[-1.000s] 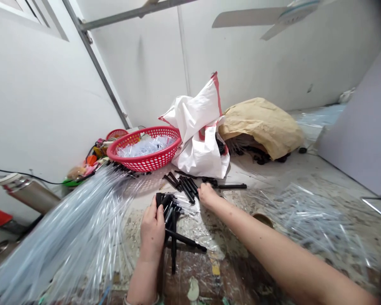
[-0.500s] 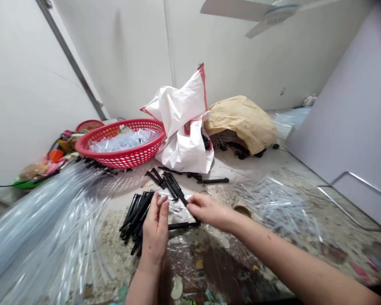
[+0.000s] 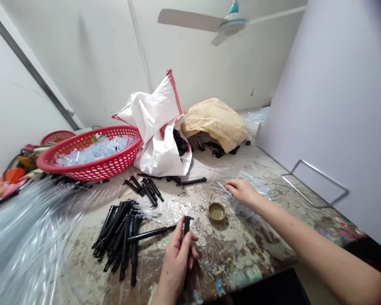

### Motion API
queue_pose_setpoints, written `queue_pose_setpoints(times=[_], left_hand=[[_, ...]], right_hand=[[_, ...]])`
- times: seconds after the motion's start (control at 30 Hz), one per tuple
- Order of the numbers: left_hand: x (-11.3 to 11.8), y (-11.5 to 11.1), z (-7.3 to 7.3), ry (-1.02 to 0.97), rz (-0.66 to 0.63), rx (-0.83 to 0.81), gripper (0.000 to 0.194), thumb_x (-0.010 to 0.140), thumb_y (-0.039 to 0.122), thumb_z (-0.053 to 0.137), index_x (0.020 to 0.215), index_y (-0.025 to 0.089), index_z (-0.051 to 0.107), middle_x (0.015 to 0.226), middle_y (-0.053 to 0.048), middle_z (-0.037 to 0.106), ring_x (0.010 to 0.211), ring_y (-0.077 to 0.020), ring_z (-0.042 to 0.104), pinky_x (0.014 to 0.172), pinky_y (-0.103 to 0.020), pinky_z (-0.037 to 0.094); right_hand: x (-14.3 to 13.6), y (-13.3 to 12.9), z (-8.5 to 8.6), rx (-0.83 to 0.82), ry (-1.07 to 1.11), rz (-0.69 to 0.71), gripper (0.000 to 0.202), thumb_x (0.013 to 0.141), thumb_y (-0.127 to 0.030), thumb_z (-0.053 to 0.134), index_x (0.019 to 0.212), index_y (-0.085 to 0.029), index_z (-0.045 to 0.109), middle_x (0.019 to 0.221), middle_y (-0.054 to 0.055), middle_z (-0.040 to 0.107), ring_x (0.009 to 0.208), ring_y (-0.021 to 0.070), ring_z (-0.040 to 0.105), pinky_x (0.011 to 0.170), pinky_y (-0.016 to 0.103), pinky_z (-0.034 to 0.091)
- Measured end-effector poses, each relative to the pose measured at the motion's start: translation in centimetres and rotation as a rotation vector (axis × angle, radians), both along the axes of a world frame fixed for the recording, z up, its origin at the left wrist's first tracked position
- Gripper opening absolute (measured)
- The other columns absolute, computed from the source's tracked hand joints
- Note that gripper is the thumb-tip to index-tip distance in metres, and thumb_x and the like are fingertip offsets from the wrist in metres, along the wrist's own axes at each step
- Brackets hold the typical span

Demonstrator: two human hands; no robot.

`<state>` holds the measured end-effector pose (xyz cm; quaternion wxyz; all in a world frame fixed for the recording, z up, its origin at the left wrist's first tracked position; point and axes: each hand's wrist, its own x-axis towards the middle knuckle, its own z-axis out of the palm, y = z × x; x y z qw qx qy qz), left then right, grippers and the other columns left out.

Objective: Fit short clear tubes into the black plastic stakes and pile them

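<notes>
My left hand [image 3: 179, 254], near the front of the table, is wrapped round a black plastic tube [image 3: 187, 224] that stands nearly upright, its top with a small side projection showing above the fingers. Farther right, my right hand [image 3: 241, 190] reaches over a loose pile of thin clear tubes [image 3: 257, 184], thumb and fingers pinched on what looks like one of them. Between the hands sits a small round dish [image 3: 216, 212] with liquid in it. A heap of black tubes [image 3: 117, 233] lies left of my left hand, and several more black tubes [image 3: 149, 190] lie behind it.
A red perforated basket [image 3: 91, 163] of clear plastic pieces stands back left, beside a white sack [image 3: 158, 140] and a tan covering [image 3: 215, 123] over more parts. Long clear tubes [image 3: 25, 237] spread across the left. A metal wire frame [image 3: 317, 182] stands out at right.
My right hand has left the black tubes and moved right to the clear tubes. My left hand now grips a black tube. The view has turned right, and the dish shows fully.
</notes>
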<state>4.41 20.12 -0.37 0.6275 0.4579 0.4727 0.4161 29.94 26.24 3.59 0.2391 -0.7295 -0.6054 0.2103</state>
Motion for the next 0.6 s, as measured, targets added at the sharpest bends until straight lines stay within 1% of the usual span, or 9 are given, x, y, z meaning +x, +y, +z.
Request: queue_pose_setpoints(times=[0.07,0.13,0.2,0.27,0.37,0.5,0.6], left_hand=[[0.3,-0.2,-1.0,0.046,-0.01,0.019,0.07,0.077,0.048,0.057,0.136,0.017,0.036,0.074,-0.003,0.061,0.041,-0.006,0.043,0.034,-0.017,0.031],[0.4,-0.3,-1.5,0.062,-0.012,0.027,0.069,0.077,0.049,0.056,0.136,0.017,0.037,0.074,-0.003,0.06,0.041,-0.0055,0.042,0.034,-0.017,0.031],[0.3,-0.3,-1.5,0.044,-0.007,0.021,0.067,0.078,0.048,0.056,0.135,0.018,0.038,0.073,-0.002,0.06,0.04,-0.0049,0.04,0.034,-0.016,0.031],[0.2,-0.4,-1.2,0.025,-0.01,0.016,0.064,0.079,0.047,0.055,0.134,0.018,0.04,0.073,-0.001,0.059,0.041,-0.0049,0.041,0.034,-0.015,0.031],[0.2,-0.5,-0.6,-0.006,-0.018,0.015,0.059,0.08,0.046,0.055,0.131,0.018,0.044,0.075,-0.002,0.06,0.043,-0.0052,0.043,0.035,-0.015,0.031],[0.4,-0.6,-0.1,-0.044,0.01,-0.001,0.058,0.08,0.044,0.055,0.13,0.018,0.045,0.073,-0.001,0.059,0.042,-0.0044,0.041,0.034,-0.014,0.031],[0.4,-0.6,0.0,-0.045,-0.01,-0.004,0.057,0.081,0.042,0.054,0.132,0.017,0.043,0.074,-0.002,0.059,0.044,-0.0049,0.043,0.035,-0.014,0.032]], right_hand=[[0.8,1.9,-1.3,0.009,-0.055,-0.022,0.017,0.08,-0.019,0.051,0.074,-0.016,0.066,0.08,0.007,0.066,0.075,0.0175,0.06,0.065,0.025,0.042],[0.6,3.1,-2.6,-0.003,-0.09,-0.043,0.013,0.076,-0.021,0.057,0.069,-0.015,0.065,0.079,0.008,0.066,0.076,0.0188,0.059,0.063,0.025,0.04],[0.3,3.5,-3.6,-0.021,-0.104,-0.058,0.009,0.072,-0.021,0.061,0.067,-0.015,0.064,0.076,0.008,0.065,0.072,0.0181,0.058,0.06,0.025,0.038],[0.2,3.5,-4.1,-0.036,-0.094,-0.056,0.007,0.071,-0.02,0.061,0.069,-0.015,0.064,0.072,0.006,0.064,0.068,0.0166,0.057,0.057,0.024,0.037],[0.8,3.1,-3.8,-0.037,-0.053,-0.022,0.01,0.075,-0.021,0.057,0.076,-0.016,0.065,0.07,0.003,0.065,0.065,0.0151,0.057,0.057,0.023,0.038],[1.2,1.3,-2.1,0.015,-0.019,0.054,0.017,0.081,-0.024,0.051,0.085,-0.017,0.067,0.082,0.004,0.067,0.076,0.0166,0.058,0.066,0.026,0.041],[0.4,-0.7,-0.9,0.019,0.019,0.177,0.022,0.085,-0.028,0.048,0.093,-0.021,0.068,0.085,0.002,0.067,0.077,0.0156,0.057,0.068,0.026,0.041]])
